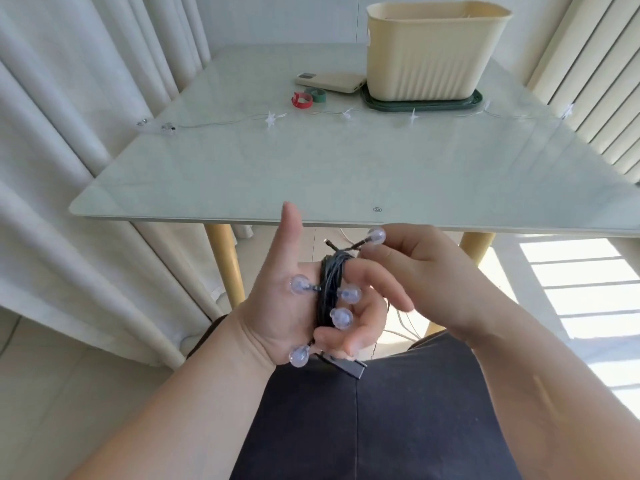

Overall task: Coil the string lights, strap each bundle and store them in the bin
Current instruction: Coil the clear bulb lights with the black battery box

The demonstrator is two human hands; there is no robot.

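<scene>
Left grip [277,299]: closed round dark coil [330,289], 6 o'clock.
Right grip [415,268]: end bulb [376,236] is pinched.
Done: first coil nearly wound.
Remaining: straps [306,98], star string [346,114], bin [429,53], 12 o'clock, untouched.

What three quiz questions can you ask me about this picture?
1. True or false: the bin stands on the floor.
2. What does the right hand hold? A. a bulb B. a red strap C. a star light
3. Fill in: the dark coil is wound round the fingers of the ___ hand.
Key: 1 false, it is up on the table. 2 A. 3 left hand.
</scene>
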